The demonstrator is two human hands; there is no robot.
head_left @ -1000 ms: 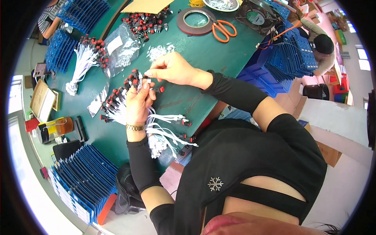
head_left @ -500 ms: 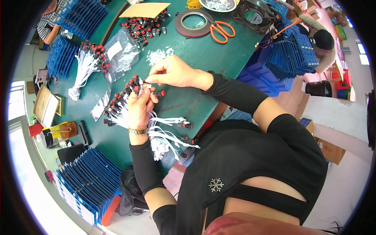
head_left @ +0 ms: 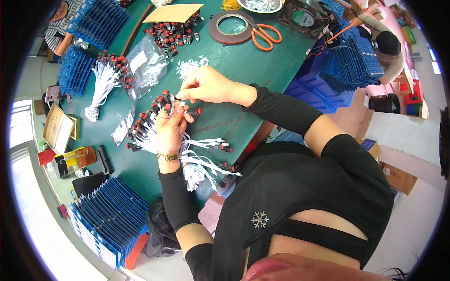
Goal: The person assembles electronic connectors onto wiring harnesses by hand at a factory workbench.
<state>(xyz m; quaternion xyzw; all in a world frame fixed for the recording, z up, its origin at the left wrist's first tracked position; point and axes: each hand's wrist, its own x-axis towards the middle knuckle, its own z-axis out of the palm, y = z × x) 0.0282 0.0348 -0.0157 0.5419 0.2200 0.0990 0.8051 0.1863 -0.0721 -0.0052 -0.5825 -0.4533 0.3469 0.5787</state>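
The left hand (head_left: 169,127) grips a bundle of white-wired red-and-black switches (head_left: 161,105) above the green worktop (head_left: 243,65). The right hand (head_left: 208,86) pinches one switch at the bundle's top. Farther, a clear plastic bag (head_left: 145,65) lies flat; its contents are unclear.

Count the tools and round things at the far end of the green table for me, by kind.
Orange-handled scissors: 1
Roll of brown tape: 1
Black cooling fan: 1
Bowl of small parts: 1
Total: 4
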